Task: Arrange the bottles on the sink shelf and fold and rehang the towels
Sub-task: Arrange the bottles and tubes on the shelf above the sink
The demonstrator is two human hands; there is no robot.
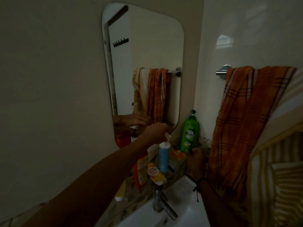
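My left hand grips the white pump head of a blue bottle standing on the patterned sink shelf. My right hand holds the base of a tall green pump bottle in the shelf's back corner. An orange pouch lies between the two bottles. A red and yellow bottle stands left of the blue one, partly behind my left forearm. A small orange and white tube lies in front of it. An orange checked towel hangs loosely over the rail, with a yellow striped towel to its right.
A steel tap rises from the white basin just below the shelf. A yellow tube stands under my left forearm. The wall mirror above the shelf reflects my hands and the towels.
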